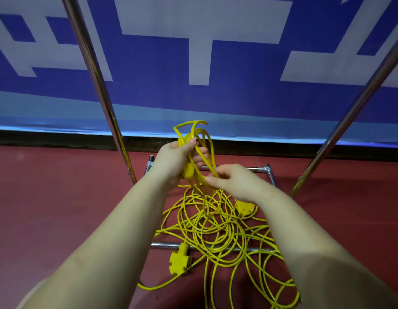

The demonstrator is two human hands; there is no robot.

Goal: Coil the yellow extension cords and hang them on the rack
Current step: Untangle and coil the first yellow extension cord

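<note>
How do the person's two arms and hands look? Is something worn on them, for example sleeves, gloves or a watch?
Both forearms are bare up to the frame edge: no sleeves show. The left hand and the right hand wear no gloves, and no watch, ring or bracelet is visible. The fingernails look short and unpainted.

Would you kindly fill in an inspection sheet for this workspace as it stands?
Surface: red floor.
Job's things: loops gathered in the left hand; rack posts both sides, base bar behind.
Clutter: nothing seen.
Grippers: left hand grips the loops; right hand pinches a strand.
Cables: yellow cord tangled on the floor, with two socket blocks.
Surroundings: blue and white banner behind.
</note>
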